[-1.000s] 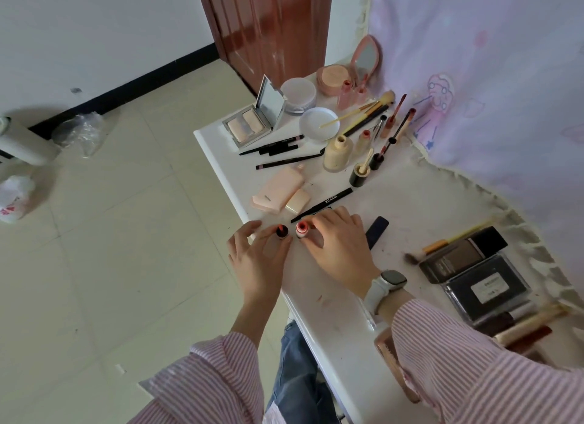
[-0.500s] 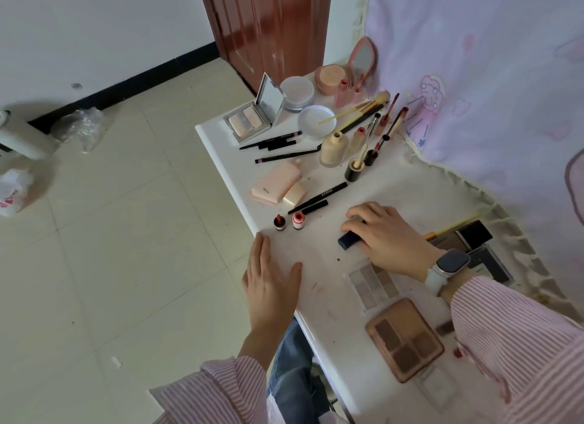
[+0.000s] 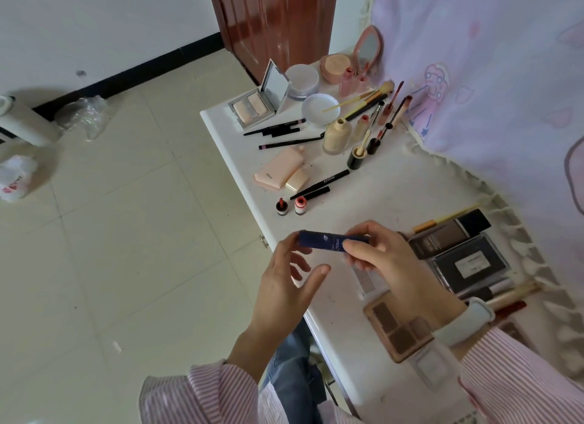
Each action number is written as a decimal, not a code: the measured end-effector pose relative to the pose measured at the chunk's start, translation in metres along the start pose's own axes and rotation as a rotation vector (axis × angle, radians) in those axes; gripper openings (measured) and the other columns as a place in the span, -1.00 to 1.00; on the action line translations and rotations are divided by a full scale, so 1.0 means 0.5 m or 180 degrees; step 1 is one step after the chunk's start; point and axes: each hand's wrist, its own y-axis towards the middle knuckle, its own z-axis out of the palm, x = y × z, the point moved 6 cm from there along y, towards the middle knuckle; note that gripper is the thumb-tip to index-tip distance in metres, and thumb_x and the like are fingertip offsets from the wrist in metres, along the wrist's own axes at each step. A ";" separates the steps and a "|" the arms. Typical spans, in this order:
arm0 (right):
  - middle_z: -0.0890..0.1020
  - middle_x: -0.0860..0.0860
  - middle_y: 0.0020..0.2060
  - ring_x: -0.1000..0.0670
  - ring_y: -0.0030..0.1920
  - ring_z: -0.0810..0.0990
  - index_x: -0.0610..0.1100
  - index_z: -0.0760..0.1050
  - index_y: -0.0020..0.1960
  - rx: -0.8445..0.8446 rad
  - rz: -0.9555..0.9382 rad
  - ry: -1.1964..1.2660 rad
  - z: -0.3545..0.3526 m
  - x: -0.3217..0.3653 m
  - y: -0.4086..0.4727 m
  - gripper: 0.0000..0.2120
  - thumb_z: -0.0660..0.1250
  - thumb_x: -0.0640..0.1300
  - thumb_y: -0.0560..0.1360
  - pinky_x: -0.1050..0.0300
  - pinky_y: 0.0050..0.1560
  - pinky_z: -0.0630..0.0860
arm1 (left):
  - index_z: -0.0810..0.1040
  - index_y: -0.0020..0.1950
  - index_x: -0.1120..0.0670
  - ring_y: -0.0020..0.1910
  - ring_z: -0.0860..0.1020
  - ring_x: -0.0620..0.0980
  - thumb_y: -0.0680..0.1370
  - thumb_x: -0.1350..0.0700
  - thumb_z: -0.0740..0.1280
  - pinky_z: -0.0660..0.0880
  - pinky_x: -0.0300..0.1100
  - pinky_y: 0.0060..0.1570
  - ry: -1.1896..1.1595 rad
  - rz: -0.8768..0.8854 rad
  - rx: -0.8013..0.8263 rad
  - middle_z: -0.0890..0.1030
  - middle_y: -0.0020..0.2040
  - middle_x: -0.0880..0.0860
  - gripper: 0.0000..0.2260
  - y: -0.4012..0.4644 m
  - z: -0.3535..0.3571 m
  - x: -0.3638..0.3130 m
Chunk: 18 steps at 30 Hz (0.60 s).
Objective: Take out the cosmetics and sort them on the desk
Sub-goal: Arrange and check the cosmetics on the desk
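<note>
Dark blue tube (image 3: 331, 241) held level above white desk (image 3: 363, 202) front edge. Right hand (image 3: 384, 259) fingers curled round right end; left hand (image 3: 289, 276) fingertips pinching left end. Two small red-capped bottles (image 3: 290, 206) upright just beyond.

– Any lettering you can read?
– White letters run along the black pencil (image 3: 322, 184) lying on the desk (image 3: 395, 196); they look like "xinmai", though I can't be sure.
– And the dark blue tube (image 3: 331, 239)?
– Pale print, too small to read. The same goes for the white label on the black case (image 3: 471, 264).
</note>
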 end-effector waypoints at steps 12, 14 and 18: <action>0.58 0.09 -0.36 0.19 -0.33 0.53 -0.09 0.55 -0.11 -0.0128 0.0208 -0.0920 0.023 -0.042 -0.018 -0.87 0.26 -0.08 0.52 0.45 -0.30 0.42 | 0.45 0.20 0.10 -0.35 0.48 -0.02 0.60 0.02 0.17 0.39 -0.19 -0.34 0.1073 0.0425 0.0708 0.54 -0.23 -0.02 -0.75 -0.018 0.043 -0.012; 0.54 0.07 -0.40 0.17 -0.39 0.47 -0.12 0.56 -0.09 -0.0160 0.0231 -0.1107 0.019 -0.047 -0.018 -0.83 0.23 -0.06 0.53 0.43 -0.36 0.38 | 0.43 0.24 0.05 -0.41 0.46 0.01 0.60 -0.02 0.16 0.33 -0.21 -0.40 0.1123 0.0312 0.0696 0.51 -0.32 -0.04 -0.73 -0.019 0.051 0.000; 0.60 0.00 -0.30 0.13 -0.30 0.52 -0.08 0.54 -0.11 -0.0122 0.0300 -0.0970 0.005 -0.048 -0.016 -0.87 0.26 -0.05 0.51 0.45 -0.29 0.42 | 0.40 0.21 -0.04 -0.47 0.37 -0.12 0.56 -0.10 0.20 0.24 -0.38 -0.45 0.1006 0.0201 0.0792 0.44 -0.38 -0.15 -0.73 -0.022 0.043 0.013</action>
